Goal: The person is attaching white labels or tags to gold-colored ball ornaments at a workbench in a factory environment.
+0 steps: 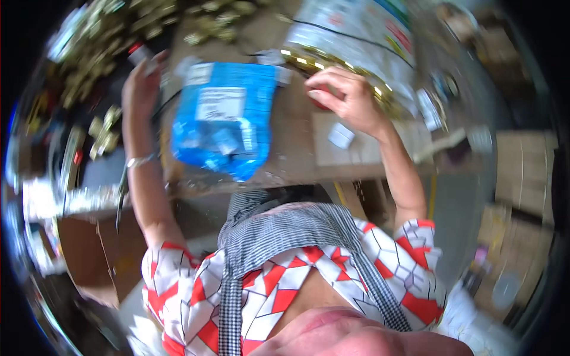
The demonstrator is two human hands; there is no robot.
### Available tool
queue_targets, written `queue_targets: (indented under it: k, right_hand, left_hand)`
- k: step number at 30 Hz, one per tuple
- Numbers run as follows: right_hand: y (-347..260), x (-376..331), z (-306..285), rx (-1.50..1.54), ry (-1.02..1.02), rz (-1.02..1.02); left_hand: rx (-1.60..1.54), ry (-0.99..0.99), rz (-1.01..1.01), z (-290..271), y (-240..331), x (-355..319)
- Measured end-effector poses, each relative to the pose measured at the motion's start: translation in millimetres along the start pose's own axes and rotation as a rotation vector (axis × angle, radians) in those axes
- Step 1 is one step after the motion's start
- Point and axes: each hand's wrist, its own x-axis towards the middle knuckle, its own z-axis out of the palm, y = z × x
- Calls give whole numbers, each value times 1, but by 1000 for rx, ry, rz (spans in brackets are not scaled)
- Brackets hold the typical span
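My left hand (141, 86) is raised at the far left of the table, its fingers closed about a small white thing with a red end (138, 54); blur hides its kind. My right hand (350, 101) is over the right part of the table, fingers and thumb curled together around a small red thing (322, 98), mostly hidden. Between the hands lies a blue plastic bag (261, 113) with a white label (221, 104). A small white packet (225, 141) shows on its lower part. Below my right hand, a small white square piece (341, 136) rests on a pale board (371, 151).
A large white printed sack (356, 35) stands at the far right, with shiny gold pieces (332, 59) along its near edge. More gold pieces (77, 77) are heaped at the far left. Cardboard boxes (525, 172) are stacked to the right; an open carton (89, 255) stands lower left.
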Motion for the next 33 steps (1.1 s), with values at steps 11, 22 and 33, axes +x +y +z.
queue_targets:
  k: [11, 22, 33]
  right_hand:
    - [-61, 177, 95, 223, 6, -201]
    - [-44, 214, 138, 109, -57, -140]
    - [-44, 225, 123, 209, -162, -13]
  left_hand:
    - [-142, 1, 100, 59, -7, -35]
    - [-262, 27, 117, 52, -19, -24]
    - [-246, -63, 126, 55, -7, -30]
